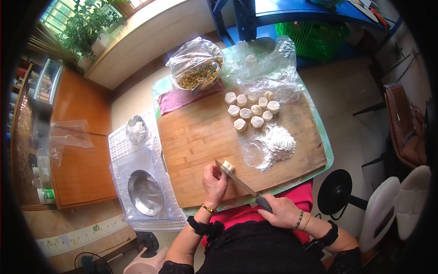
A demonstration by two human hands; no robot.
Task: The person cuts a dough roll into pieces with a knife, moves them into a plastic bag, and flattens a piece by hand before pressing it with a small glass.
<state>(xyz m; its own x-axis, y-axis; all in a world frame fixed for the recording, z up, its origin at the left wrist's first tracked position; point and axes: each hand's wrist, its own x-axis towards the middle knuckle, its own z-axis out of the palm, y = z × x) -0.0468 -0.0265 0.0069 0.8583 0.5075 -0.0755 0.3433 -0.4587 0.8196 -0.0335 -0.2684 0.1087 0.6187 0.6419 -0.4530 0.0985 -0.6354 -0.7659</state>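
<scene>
My right hand grips the dark handle of a knife, whose blade slants up and left across the front of the wooden board. Near the blade's tip is a short piece of pale dough, seen just beyond the blade. The curled fingers of my left hand are closed against the dough on the near side of the blade; their undersides are hidden. Farther back on the board lies a group of several round, floured dough pieces. A heap of white flour is beside them.
A bowl of chopped filling with a spoon, partly under plastic film, stands behind the board. Crumpled clear plastic lies at the back right. To the left, a metal bowl rests on a white rack. A stool stands right.
</scene>
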